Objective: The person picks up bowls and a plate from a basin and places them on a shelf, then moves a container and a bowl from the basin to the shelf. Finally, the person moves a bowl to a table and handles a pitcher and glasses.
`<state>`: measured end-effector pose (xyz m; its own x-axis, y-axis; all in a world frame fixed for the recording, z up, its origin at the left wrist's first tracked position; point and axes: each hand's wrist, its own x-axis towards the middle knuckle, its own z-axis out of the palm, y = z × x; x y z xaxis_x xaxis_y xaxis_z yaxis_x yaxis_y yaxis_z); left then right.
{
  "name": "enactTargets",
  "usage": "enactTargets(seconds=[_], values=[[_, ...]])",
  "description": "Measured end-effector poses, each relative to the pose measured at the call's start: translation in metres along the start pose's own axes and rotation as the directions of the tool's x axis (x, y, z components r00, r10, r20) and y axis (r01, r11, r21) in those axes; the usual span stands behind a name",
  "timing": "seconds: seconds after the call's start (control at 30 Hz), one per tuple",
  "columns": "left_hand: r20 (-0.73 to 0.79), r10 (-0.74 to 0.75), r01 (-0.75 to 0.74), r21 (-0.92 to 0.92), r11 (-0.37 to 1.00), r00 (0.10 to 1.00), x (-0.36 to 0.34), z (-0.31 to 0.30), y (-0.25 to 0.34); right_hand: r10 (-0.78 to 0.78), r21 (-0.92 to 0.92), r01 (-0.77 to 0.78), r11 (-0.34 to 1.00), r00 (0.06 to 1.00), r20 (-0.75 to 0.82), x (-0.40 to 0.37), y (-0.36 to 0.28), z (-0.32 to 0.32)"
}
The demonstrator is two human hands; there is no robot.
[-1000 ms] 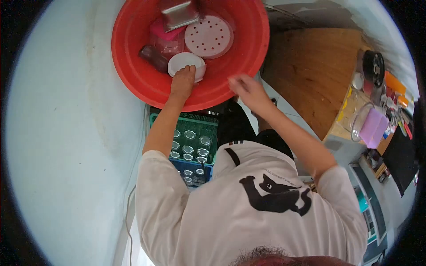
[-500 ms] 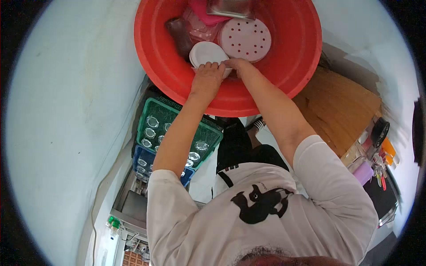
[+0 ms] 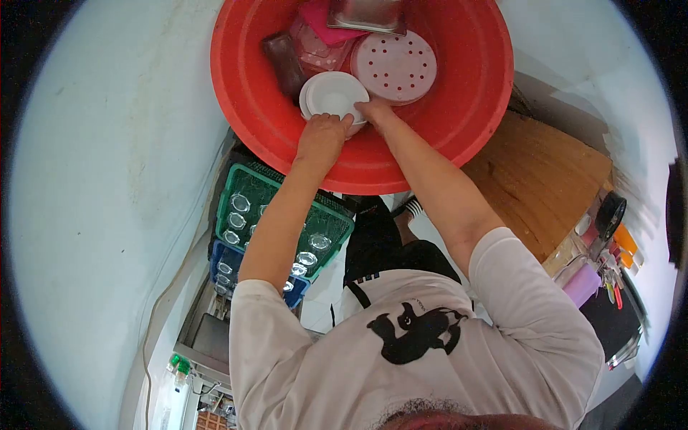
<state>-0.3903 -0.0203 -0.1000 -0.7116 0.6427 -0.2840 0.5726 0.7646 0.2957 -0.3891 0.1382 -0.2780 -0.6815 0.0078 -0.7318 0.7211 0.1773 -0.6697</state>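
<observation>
White round dishes (image 3: 337, 94), stacked together, sit in the near part of a large red tub (image 3: 459, 147). My left hand (image 3: 326, 136) grips their near left edge, its fingers curled over the rim. At the right edge of the same dishes is my right hand (image 3: 375, 113), closed on the rim with its fingertips partly hidden. Just behind them lies a round white plate with holes (image 3: 395, 66). A dark brown block-like object (image 3: 284, 64) rests to the left, beside a clear pinkish container (image 3: 319, 49).
A metal pan (image 3: 367, 14) and a pink item (image 3: 326, 25) lie at the tub's far side. Below left of the tub stands a green basket (image 3: 322, 215) with glasses. A wooden board (image 3: 548, 179) is at the right, near utensils and a purple object (image 3: 582, 285).
The top white dish now lies face up and level on the others, where a tilted one was held at the near edge before. My hands have shifted slightly nearer to me and left.
</observation>
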Motion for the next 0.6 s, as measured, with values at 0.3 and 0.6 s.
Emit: enactTargets(seconds=[0.3,0.6], values=[[0.122,-0.031,0.035,-0.035,0.999,0.992,0.001,-0.009,-0.011,0.001,-0.472,-0.075,0.878,0.988,-0.154,-0.026,-0.038,-0.014],[0.149,0.035,-0.020,-0.104,0.994,0.988,0.003,-0.001,-0.013,-0.029,-0.676,-0.183,0.713,0.957,-0.289,-0.081,-0.089,-0.019]])
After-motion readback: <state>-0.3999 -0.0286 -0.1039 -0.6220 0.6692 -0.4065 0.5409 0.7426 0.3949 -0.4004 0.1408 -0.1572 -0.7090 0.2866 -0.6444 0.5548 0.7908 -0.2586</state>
